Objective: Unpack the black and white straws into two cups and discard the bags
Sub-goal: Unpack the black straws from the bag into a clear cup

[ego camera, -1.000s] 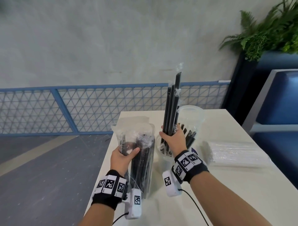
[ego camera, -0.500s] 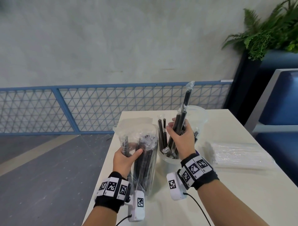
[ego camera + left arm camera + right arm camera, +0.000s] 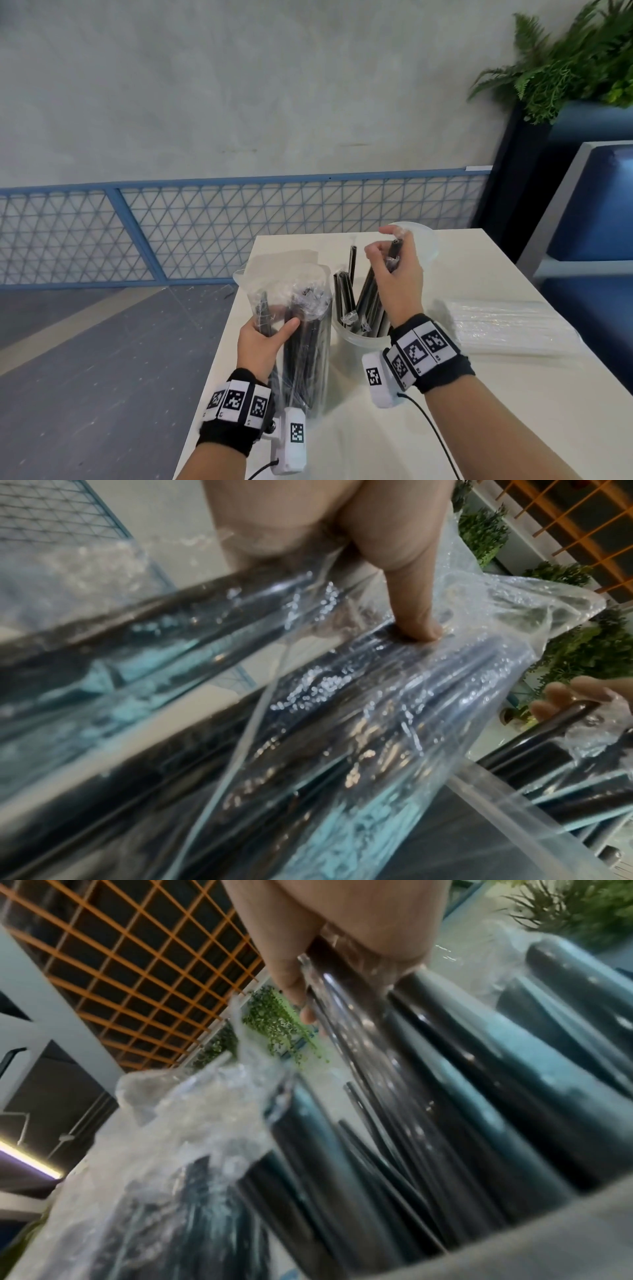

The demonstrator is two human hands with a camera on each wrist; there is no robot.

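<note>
Table, white top, carries all the task items; blue mesh fence and grey floor lie beyond its far and left edges, a potted fern stands at upper right.

Bag of white straws, clear plastic, lies flat on the table to the right, well apart from both hands.

Bag of black straws, clear plastic and open at the top, stands upright near the left table edge, just beside the near cup. Many black straws remain inside it.

Near cup, translucent, sits between the two wrists and holds a loose fan of black straws leaning at different angles, each in a thin clear sleeve. Far cup, also translucent, sits behind the right hand; its contents cannot be made out.

Left hand grasps the bag of black straws at mid-height, fingers wrapped round the back and thumb pressed flat on the front; the left wrist view shows the thumb denting the plastic.

Right hand hovers above the near cup with fingers curled round the upper end of one wrapped black straw, whose lower part points down into the cup among the others.
</note>
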